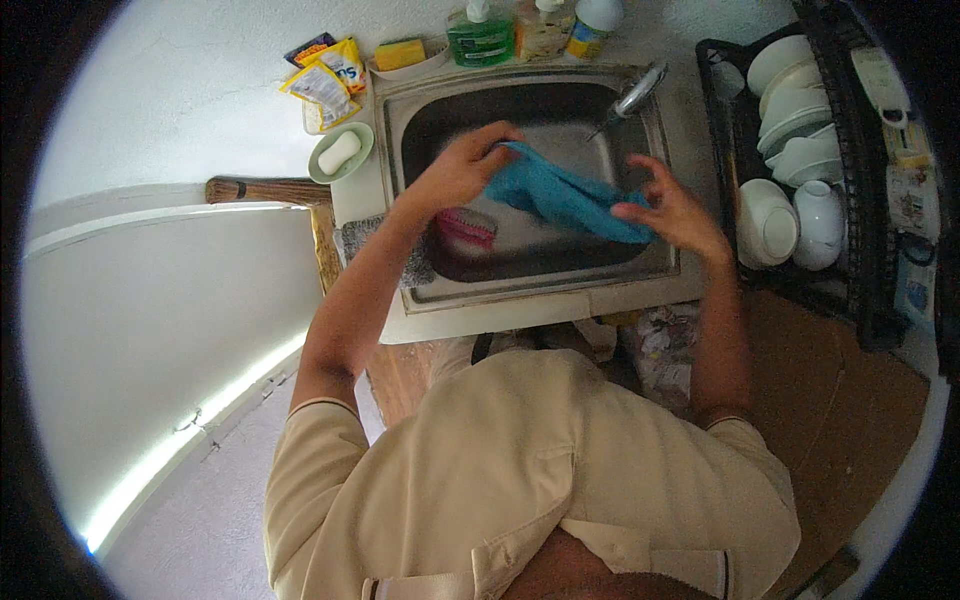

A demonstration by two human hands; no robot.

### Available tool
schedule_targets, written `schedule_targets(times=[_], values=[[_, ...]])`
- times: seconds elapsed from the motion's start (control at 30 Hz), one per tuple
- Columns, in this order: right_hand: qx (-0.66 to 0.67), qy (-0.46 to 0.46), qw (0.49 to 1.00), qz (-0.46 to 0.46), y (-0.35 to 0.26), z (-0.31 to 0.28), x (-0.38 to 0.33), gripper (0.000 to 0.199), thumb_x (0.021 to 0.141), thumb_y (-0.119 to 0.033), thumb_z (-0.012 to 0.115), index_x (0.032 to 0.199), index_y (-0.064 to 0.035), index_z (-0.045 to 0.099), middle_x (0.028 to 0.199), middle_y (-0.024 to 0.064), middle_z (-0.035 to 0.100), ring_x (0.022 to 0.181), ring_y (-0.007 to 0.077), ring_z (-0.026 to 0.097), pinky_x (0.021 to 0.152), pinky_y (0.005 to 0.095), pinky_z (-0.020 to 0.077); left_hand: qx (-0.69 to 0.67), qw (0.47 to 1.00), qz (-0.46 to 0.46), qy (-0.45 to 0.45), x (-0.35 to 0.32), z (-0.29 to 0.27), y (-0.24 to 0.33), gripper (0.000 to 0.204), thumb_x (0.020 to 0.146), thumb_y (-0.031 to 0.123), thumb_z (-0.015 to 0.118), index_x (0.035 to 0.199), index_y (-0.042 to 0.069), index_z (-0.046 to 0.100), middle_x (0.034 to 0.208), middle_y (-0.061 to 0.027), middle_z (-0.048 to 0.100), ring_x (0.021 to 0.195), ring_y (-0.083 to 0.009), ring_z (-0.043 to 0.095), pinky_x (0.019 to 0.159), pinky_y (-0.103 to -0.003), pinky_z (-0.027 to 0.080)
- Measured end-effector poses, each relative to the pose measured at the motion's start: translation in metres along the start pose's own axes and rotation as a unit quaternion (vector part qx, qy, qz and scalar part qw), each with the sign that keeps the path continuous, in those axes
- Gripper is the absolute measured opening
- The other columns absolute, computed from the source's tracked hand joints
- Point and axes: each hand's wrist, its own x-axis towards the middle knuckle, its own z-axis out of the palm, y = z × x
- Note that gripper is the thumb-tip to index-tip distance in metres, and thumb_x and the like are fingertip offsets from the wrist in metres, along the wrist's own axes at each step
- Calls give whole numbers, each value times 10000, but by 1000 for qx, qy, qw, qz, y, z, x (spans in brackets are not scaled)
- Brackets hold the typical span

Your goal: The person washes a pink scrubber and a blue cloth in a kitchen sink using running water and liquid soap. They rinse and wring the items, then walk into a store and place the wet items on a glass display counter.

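A blue cloth (565, 195) stretches over the steel sink (660, 190), bunched along its length and sloping down to the right. My left hand (470, 165) pinches its left end between thumb and fingers. At the other end, my right hand (680, 210) has its fingers spread, with the thumb against or just over the cloth; whether they touch is hard to tell. Below my left hand, a pink brush (466, 229) lies in the basin. Water or a thin stream near the faucet (638, 90) cannot be made out.
Left of the sink are a soap bar (340, 153) in a green dish, sachets (330, 85) and a grey scouring cloth (365, 240). Behind stand a sponge (400, 54), a green soap bottle (480, 40) and other bottles. A black rack (712, 130) holds white bowls (768, 222) at right.
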Motion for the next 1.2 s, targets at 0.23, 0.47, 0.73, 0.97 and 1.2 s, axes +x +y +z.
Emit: schedule_targets(times=[0.23, 0.47, 0.73, 0.97, 1.2], values=[[-28, -57, 995, -81, 40, 1, 15, 244, 916, -223, 775, 1065, -62, 667, 1165, 96, 696, 1078, 179, 651, 860, 339, 519, 222, 972, 39, -71, 4, -11, 50, 293, 944, 318, 738, 1074, 58, 702, 827, -155, 687, 779, -243, 651, 745, -362, 515], [36, -53, 982, -175, 4, -54, -35, 145, 902, -47, 727, 954, -69, 593, 1173, 52, 668, 1129, 160, 609, 949, 303, 477, 36, 993, 7, -112, -41, -37, 82, 291, 911, 233, 787, 1102, 36, 688, 909, -84, 694, 839, -184, 619, 777, -339, 493], [-14, -23, 982, -186, -12, -63, -8, 228, 909, -57, 718, 1120, -29, 635, 1047, 25, 616, 996, 123, 578, 958, 302, 460, -25, 994, -66, -80, -26, -47, 64, 241, 950, 169, 753, 1129, 44, 649, 1035, -4, 651, 1011, -104, 576, 886, -273, 478], [-115, 139, 919, -351, -11, -68, 19, 174, 880, -31, 714, 1048, -53, 674, 1030, 74, 656, 1038, 262, 628, 952, 363, 482, -55, 997, -5, 55, -30, -50, 57, 236, 932, 90, 730, 1153, 70, 651, 1110, -34, 648, 1077, -135, 589, 954, -296, 467], [-254, 15, 939, -233, 45, -15, 6, 236, 871, -88, 724, 1106, -96, 704, 1129, 115, 662, 1196, 341, 568, 1081, 470, 419, 65, 997, 9, -39, -74, 31, 9, 242, 896, 80, 695, 1137, 77, 677, 1136, -146, 642, 1068, -354, 655, 912, -407, 544]])
